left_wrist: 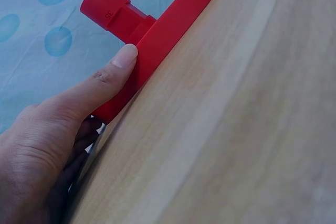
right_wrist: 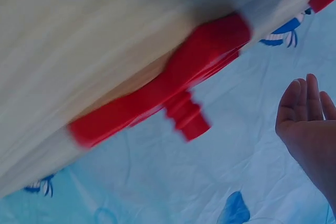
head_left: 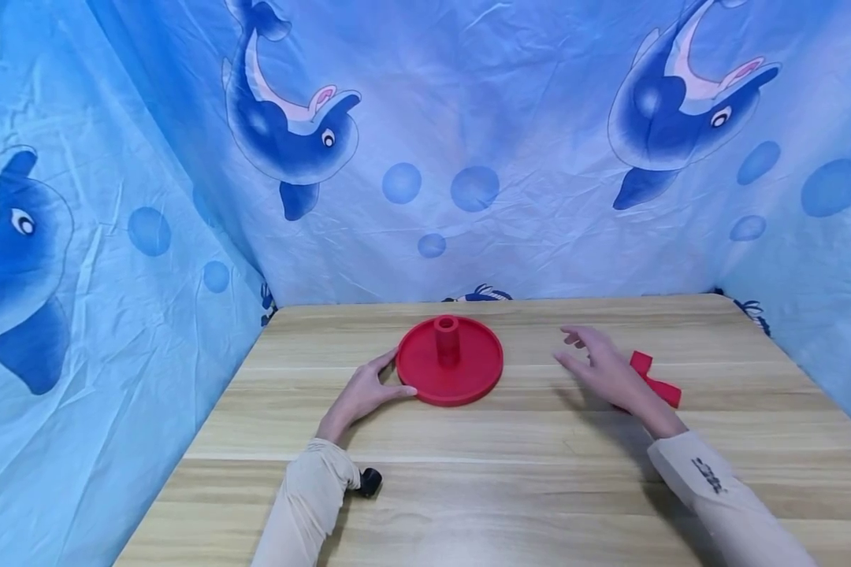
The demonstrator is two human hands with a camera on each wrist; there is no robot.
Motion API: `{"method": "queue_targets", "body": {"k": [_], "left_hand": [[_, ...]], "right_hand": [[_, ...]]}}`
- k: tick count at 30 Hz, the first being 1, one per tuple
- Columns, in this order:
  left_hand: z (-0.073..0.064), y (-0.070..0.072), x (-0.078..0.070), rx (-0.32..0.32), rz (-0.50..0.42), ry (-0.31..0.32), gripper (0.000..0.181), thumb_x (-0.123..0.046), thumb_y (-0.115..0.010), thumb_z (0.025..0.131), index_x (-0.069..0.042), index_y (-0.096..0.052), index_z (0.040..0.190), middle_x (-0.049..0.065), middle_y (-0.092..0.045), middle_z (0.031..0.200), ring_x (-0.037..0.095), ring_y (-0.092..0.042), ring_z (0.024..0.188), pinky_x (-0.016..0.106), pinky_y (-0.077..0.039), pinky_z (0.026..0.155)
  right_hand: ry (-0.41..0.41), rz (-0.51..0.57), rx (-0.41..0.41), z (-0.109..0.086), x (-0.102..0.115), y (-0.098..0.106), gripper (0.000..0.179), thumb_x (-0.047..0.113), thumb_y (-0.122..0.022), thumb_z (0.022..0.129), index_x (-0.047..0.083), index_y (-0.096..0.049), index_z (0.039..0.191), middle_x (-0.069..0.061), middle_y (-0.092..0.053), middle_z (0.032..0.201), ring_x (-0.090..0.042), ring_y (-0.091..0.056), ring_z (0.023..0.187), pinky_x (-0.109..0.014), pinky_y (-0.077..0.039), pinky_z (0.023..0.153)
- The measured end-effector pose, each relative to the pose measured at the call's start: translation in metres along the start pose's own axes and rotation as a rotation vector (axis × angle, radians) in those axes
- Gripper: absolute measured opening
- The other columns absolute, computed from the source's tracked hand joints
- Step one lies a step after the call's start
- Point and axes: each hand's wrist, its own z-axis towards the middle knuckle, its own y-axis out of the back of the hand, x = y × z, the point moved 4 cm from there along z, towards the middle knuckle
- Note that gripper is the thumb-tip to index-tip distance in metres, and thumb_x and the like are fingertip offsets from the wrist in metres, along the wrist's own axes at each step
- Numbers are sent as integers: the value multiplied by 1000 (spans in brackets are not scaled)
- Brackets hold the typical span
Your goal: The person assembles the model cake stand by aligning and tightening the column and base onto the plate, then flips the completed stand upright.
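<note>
A red round base [head_left: 478, 370] with a raised rim lies on the wooden table, and a hollow post [head_left: 448, 345] stands up from its middle. My left hand [head_left: 365, 390] grips the base's left edge, with the thumb along the near rim and the fingers round the far side. In the left wrist view the post [left_wrist: 105, 6] shows a flat cut and the marking 35. My right hand [head_left: 599, 366] hovers over the table, fingers loosely spread and holding nothing. Partly behind that forearm is a red armed piece [head_left: 663, 391]; the right wrist view shows its ridged stub [right_wrist: 188, 116].
The wooden table [head_left: 482, 472] stretches out in front of me. Blue cloth [head_left: 440, 260] with dolphins and bubbles hangs behind it and at both sides. A small black object [head_left: 370, 482] sits at my left cuff.
</note>
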Motion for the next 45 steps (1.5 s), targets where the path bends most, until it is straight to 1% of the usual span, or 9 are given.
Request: {"method": "queue_targets", "body": {"k": [5, 11, 17, 21, 27, 32, 37, 40, 45], "left_hand": [[0, -1, 0, -1, -4, -6, 99, -47, -89, 80, -13, -41, 160, 12, -45, 158, 32, -38, 147, 52, -34, 117], [0, 0, -1, 0, -6, 2, 99, -47, -89, 80, -13, -42, 160, 12, -46, 158, 32, -38, 147, 53, -34, 117], [0, -1, -3, 3, -12, -10, 99, -48, -89, 80, -13, -42, 160, 12, -45, 158, 33, -37, 147, 54, -34, 117], [1, -2, -2, 3, -10, -5, 98, -48, -89, 81, -13, -42, 160, 13, -45, 158, 33, -37, 148, 53, -34, 117], [1, -1, -2, 1, -13, 2, 99, -47, -90, 80, -11, -42, 159, 13, -45, 158, 35, -37, 148, 55, -35, 117], [2, -1, -1, 3, -23, -4, 100, -46, -90, 80, -12, -41, 160, 12, -44, 159, 33, -36, 148, 53, -34, 118], [3, -1, -1, 2, -22, -10, 100, -48, -89, 80, -12, -41, 160, 13, -45, 159, 33, -36, 148, 53, -35, 117], [3, -1, -1, 1, -20, -9, 100, -48, -89, 80, -13, -41, 160, 12, -45, 159, 33, -37, 147, 54, -35, 117], [3, -1, 0, 5, -15, -3, 99, -49, -89, 80, -14, -41, 160, 11, -45, 159, 32, -37, 147, 54, -35, 117]], "right_hand": [[5, -61, -19, -18, -10, 19, 56, 18, -71, 100, -10, -50, 144, -30, -60, 127, -45, -57, 113, -62, -53, 89], [-28, -100, -61, -41, -24, 40, 56, 14, -74, 97, -10, -50, 143, -31, -61, 122, -46, -57, 108, -66, -52, 86], [-35, -131, -83, -63, -42, 58, 57, 12, -75, 95, -11, -50, 141, -30, -61, 119, -45, -57, 106, -63, -55, 81], [-76, -151, -69, -77, -57, 67, 56, 15, -74, 97, -11, -50, 141, -31, -59, 120, -46, -57, 107, -62, -56, 80], [-162, -194, -20, -93, -75, 72, 63, 22, -74, 98, -13, -47, 142, -36, -54, 128, -50, -55, 107, -69, -53, 81], [-170, -242, 23, -99, -83, 71, 67, 21, -79, 93, -14, -49, 142, -39, -54, 131, -54, -56, 109, -72, -51, 85], [-213, -272, 58, -103, -92, 69, 70, 23, -79, 93, -16, -48, 142, -41, -50, 133, -58, -47, 116, -76, -44, 90], [-232, -284, 66, -104, -96, 69, 69, 25, -77, 94, -17, -48, 141, -42, -50, 132, -58, -44, 117, -78, -42, 90], [-216, -310, 43, -106, -101, 68, 62, 22, -76, 95, -17, -53, 137, -40, -51, 128, -56, -46, 112, -76, -44, 87]]}}
